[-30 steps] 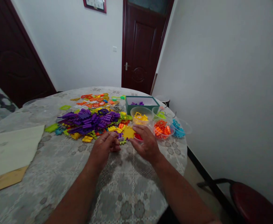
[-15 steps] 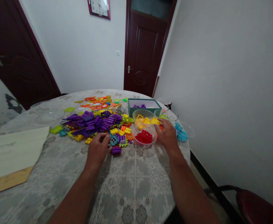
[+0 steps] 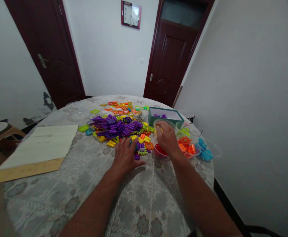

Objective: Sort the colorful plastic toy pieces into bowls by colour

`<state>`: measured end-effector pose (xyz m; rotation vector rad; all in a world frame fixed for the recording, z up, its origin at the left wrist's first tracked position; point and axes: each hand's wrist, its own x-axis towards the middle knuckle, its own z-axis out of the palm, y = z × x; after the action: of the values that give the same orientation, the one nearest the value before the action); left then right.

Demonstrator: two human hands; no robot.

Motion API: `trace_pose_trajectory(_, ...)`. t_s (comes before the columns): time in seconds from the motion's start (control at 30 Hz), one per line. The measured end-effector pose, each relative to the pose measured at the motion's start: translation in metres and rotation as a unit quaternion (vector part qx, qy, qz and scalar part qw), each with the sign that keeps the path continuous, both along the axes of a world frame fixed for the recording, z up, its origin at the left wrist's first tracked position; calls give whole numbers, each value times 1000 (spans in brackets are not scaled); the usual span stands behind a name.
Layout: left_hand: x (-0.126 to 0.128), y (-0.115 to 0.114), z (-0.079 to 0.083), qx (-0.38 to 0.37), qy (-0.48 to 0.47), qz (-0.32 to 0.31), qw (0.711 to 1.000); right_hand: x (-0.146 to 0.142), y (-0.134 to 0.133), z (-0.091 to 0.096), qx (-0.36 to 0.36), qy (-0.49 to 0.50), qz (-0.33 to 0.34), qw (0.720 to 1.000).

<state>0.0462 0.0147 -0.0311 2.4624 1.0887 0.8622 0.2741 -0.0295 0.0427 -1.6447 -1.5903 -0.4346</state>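
Observation:
My left hand point(image 3: 126, 153) is open, fingers spread over the near edge of a heap of plastic building pieces. Under and beside its fingers lie purple connectors point(image 3: 137, 157), a lime-green lattice piece point(image 3: 142, 151) and an orange one point(image 3: 149, 145). My right hand point(image 3: 166, 137) reaches into a clear bowl point(image 3: 170, 122), its fingers curled together; what they hold, if anything, is hidden. Below that hand, a second bowl with red pieces point(image 3: 160, 149) is partly covered by the wrist. Purple pieces point(image 3: 119, 126) top the heap to the left.
Right of my right forearm stand a bowl of orange pieces point(image 3: 187, 145) and one of blue pieces point(image 3: 204, 149). A green box point(image 3: 165, 113) with purple pieces is behind. Loose orange pieces point(image 3: 118, 108) lie at the back. Paper on a board point(image 3: 40, 141) lies left.
My left hand has opened from a near pinch and spread over the pieces. My right hand has shifted left into the bowl, uncovering the orange pieces. The view has turned left.

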Motion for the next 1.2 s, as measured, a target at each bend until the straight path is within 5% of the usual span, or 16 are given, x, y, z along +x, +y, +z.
trace_pose_trajectory(0.1,1,-4,-12,5,63,4,998,-61,6,-28,-50,7,62,997)
trace_pose_trajectory(0.2,0,-3,-20,1,84,22,996,-96,24,-50,-96,15,17,995)
trace_pose_trajectory(0.37,-1,0,-23,26,59,54,996,-99,53,-57,-233,55,-154,959)
trace_pose_trajectory(0.5,0,-1,-24,42,45,63,996,-94,62,-63,-296,83,-205,929)
trace_pose_trajectory(0.93,5,23,-53,44,-103,-7,994,-107,35,-67,-296,93,-82,947)
trace_pose_trajectory(1.2,-3,29,-42,36,-203,-110,972,-118,30,-66,-222,188,-18,957)
